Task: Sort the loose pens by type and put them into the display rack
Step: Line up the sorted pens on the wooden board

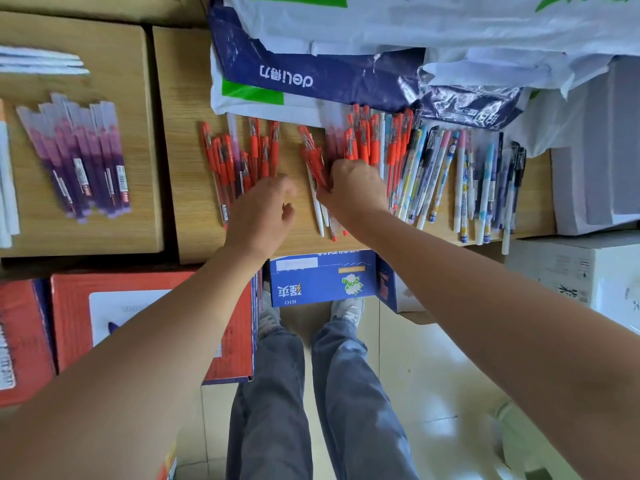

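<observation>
Pens (367, 140): red pile (239, 161), purple pile (79, 157) sorted left; mixed pens (460, 178) right unsorted | right hand (356, 188) grips red pens (313, 161) | left hand (263, 209) slack, empty | rack unseen

wooden tabletop (188, 188); red pens (239, 157), patterned pens (460, 174), plastic bags (311, 64)

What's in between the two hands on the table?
In the head view, a small bunch of red pens and a white pen, right beside the right hand; toward the left hand, bare wooden table.
</observation>
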`<state>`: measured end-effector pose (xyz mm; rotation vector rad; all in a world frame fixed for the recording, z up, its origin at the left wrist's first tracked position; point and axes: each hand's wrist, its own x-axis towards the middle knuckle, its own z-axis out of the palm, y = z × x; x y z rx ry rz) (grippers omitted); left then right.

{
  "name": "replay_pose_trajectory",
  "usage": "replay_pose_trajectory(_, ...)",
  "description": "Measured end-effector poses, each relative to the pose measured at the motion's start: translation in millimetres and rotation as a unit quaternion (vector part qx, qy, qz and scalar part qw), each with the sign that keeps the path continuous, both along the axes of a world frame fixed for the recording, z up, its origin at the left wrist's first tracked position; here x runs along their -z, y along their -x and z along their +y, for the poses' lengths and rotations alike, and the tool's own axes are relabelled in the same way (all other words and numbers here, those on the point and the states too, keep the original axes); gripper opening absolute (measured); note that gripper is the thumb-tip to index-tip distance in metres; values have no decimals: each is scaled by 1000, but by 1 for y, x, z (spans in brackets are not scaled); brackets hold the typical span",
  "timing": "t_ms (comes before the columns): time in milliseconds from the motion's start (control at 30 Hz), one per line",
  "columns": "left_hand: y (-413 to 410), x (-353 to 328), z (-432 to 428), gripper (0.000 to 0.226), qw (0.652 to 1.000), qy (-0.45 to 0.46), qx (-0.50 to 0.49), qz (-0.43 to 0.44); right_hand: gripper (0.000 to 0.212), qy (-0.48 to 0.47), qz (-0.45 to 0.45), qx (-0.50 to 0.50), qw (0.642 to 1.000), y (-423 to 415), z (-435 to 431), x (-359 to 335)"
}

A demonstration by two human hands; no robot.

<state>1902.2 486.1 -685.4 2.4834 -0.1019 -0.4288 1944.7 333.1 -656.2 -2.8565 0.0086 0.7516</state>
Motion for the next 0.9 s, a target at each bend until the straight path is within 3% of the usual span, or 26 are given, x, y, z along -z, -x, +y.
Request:
replay_pose_trajectory(100, 3, -3, 12, 21, 1000, -15, -26, -6, 21, -11, 3, 21, 1000, 0, 0, 2)
replay_pose_trajectory(267, 3, -8, 17, 27, 999, -32, -22, -1, 21, -159, 24, 94, 982, -2, 19, 3)
replay_pose_trajectory(433, 3, -11, 30, 24, 995, -49, -61, -54, 37, -121, 116, 107, 980, -3, 38, 13)
replay_pose_trajectory(533, 3, -5, 43, 30, 988, -118, -72, -65, 24, -123, 49, 129, 983, 5, 40, 17)
replay_pose_trajectory(633, 8, -3, 44, 38, 990, -121, -69, -36, 26, -142, -28, 117, 983, 16, 40, 19)
replay_pose_trajectory(900, 10, -3, 53, 38, 991, -104, -76, -39, 14, -219, -64, 102, 968, 21, 55, 18)
